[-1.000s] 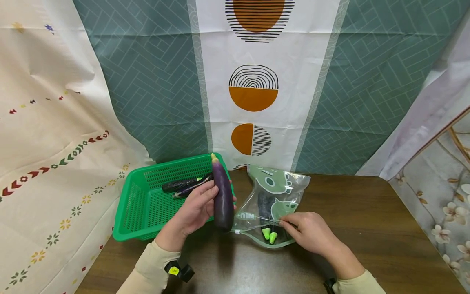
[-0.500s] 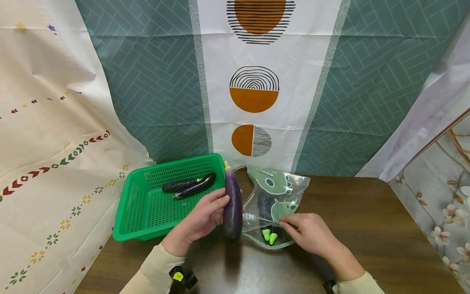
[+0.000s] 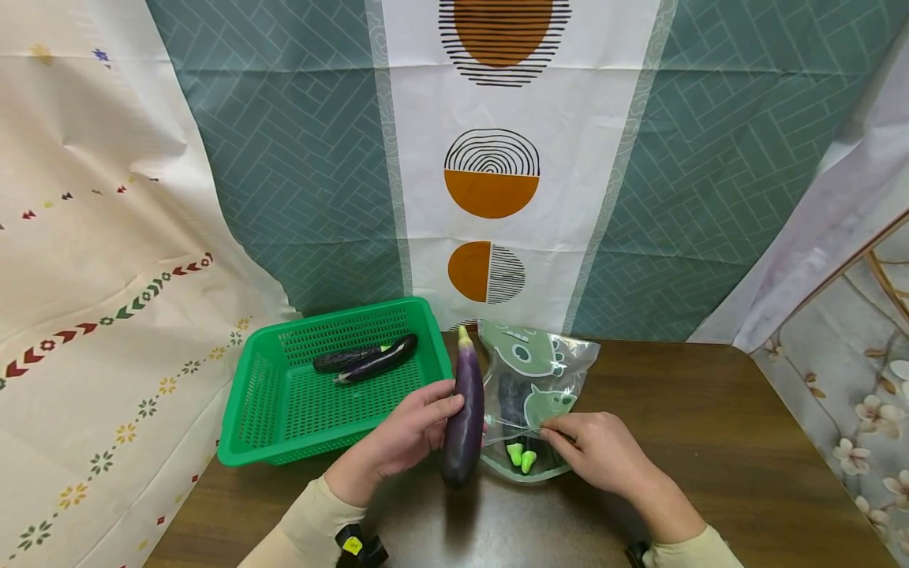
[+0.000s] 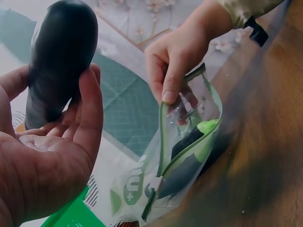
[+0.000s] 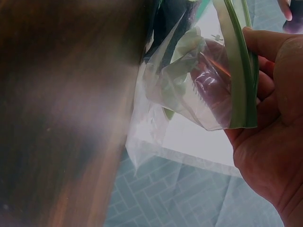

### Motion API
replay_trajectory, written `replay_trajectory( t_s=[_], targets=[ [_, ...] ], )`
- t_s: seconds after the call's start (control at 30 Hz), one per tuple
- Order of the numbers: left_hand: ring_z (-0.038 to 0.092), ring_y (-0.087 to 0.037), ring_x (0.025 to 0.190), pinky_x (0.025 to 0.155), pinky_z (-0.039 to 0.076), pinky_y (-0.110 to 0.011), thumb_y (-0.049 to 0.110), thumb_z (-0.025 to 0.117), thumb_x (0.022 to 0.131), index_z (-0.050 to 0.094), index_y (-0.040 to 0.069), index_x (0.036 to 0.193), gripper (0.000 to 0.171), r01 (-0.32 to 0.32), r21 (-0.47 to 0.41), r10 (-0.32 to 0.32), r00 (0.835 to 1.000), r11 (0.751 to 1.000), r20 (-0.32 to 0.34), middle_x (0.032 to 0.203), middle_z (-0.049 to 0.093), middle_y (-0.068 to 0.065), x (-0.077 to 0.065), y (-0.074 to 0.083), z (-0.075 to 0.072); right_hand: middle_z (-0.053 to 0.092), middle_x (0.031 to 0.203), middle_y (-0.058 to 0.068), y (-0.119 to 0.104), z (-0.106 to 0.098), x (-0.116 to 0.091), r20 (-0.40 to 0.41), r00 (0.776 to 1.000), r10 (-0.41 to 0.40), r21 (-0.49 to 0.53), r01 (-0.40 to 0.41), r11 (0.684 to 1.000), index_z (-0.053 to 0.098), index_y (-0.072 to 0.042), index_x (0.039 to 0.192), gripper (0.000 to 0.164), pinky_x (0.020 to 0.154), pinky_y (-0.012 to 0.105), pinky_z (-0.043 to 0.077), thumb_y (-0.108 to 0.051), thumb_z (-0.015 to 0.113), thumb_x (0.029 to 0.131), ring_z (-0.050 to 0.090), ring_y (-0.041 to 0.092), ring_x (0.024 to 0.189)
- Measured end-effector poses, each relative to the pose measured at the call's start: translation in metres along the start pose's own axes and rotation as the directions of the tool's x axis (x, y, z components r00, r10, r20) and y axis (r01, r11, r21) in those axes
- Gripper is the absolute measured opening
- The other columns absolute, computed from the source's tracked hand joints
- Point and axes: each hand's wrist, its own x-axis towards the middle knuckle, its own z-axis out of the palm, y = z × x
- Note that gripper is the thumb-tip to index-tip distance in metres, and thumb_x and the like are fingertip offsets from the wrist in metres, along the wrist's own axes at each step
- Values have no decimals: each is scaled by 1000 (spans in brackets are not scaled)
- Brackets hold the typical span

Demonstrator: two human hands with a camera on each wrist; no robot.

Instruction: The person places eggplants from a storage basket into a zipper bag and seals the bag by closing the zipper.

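Note:
My left hand [image 3: 415, 422] grips a long purple eggplant [image 3: 465, 418], its pale stem end pointing away from me and its thick end toward me. The eggplant hangs over the table just left of a clear zip bag [image 3: 543, 351] with green animal prints. My right hand [image 3: 600, 450] pinches the zip edge of that bag between thumb and fingers. In the left wrist view the bag's mouth [image 4: 189, 127] gapes. Inside the bag lie two dark vegetables with bright green ends [image 3: 521, 457]; their bodies are partly hidden by the print.
A green plastic basket [image 3: 256, 402] stands to the left with a dark, bumpy vegetable [image 3: 344, 359] and a smooth dark eggplant [image 3: 379, 363] in it. The brown wooden table [image 3: 682, 418] reaches back to a patterned cloth [image 3: 675, 197].
My left hand has carried the eggplant rightward and a little toward me, from over the basket's edge to beside the bag. The right hand keeps its hold on the bag.

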Motion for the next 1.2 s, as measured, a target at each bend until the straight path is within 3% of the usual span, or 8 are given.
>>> replay_trajectory(
  t_s=[0.33,0.5,0.7,0.9,1.03,1.2],
  targets=[
    [76,-29,117,101,61,-43,30,59,115,48,-3,158,55,80,50,-79,997,996,-23,133,72,-18,1,-8,6,80,91,-14,-1,1,1,-27,1000,-6,11,6,1000,86,-22,101,7,64,34,60,-16,86,98,71,-3,77],
    [77,-26,113,96,62,-40,30,60,115,49,-2,156,53,94,72,-96,995,993,14,127,75,-19,3,-14,8,80,91,-15,0,3,0,-36,999,-17,2,17,1000,86,-21,101,6,65,34,60,-17,86,98,71,-2,77],
    [77,-20,104,88,63,-34,27,59,115,57,-4,142,41,95,113,-104,991,989,79,115,79,-15,4,-21,12,80,91,-15,1,3,0,-34,999,-15,-6,15,1000,86,-21,102,6,65,34,61,-16,86,98,71,-3,78],
    [77,-20,102,85,63,-32,28,60,114,59,-3,137,39,133,143,-148,984,981,100,114,79,-12,5,-26,14,80,90,-15,-1,2,1,-23,1000,5,0,-5,1000,86,-22,102,7,65,35,61,-16,86,97,71,-2,77],
    [77,-21,104,87,63,-32,28,60,115,59,-4,137,39,160,151,-178,977,976,115,117,78,-17,5,-26,16,80,90,-16,-1,1,1,-20,1000,8,0,-8,1000,86,-23,101,7,65,35,60,-16,86,98,71,-2,77],
    [77,-19,104,85,62,-29,25,61,115,60,-4,141,40,190,167,-212,970,967,123,125,75,-33,5,-28,16,80,91,-15,-2,0,1,-7,1000,10,-7,-10,1000,86,-22,103,8,66,35,61,-16,85,98,72,-1,78]
  ],
)
